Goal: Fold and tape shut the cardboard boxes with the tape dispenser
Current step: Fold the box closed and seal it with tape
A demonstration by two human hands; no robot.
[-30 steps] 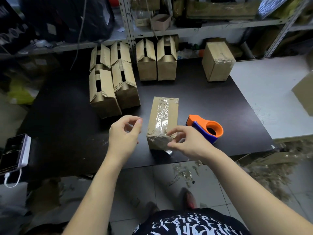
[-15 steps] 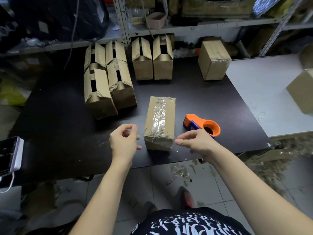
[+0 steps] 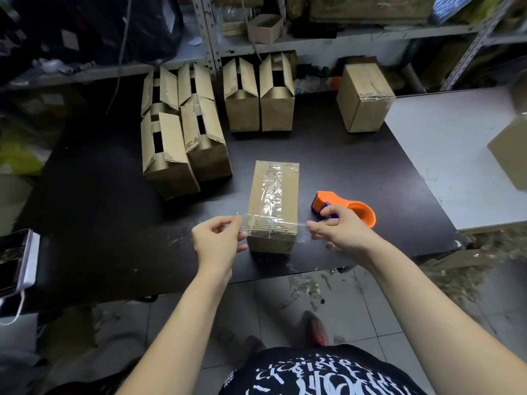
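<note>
Both ends of the tape strip (image 3: 271,223) sit pinched in my left grip (image 3: 218,239) and right grip (image 3: 339,232), taut across the near end of the box (image 3: 273,192) on the table (image 3: 99,209) so it lands flat, tape dispenser (image 3: 330,198) just right.

Open-flap cardboard boxes (image 3: 168,155): 6, four in a cluster at the left and two side by side behind.
Closed cardboard boxes: 3, namely the taped box (image 3: 273,195) at centre, the back-right box (image 3: 365,101), and the right-edge box (image 3: 510,155), which the frame cuts off.
Small open shelf box (image 3: 265,28): 1.
Tape dispenser (image 3: 339,199): 1, orange.
Clear tape strip (image 3: 271,223): 1.
Phone (image 3: 14,260): 1.
Tables: 2, a black table (image 3: 99,223) and a white table (image 3: 456,155).
Hands: 2, a left hand (image 3: 216,240) and a right hand (image 3: 342,232).
</note>
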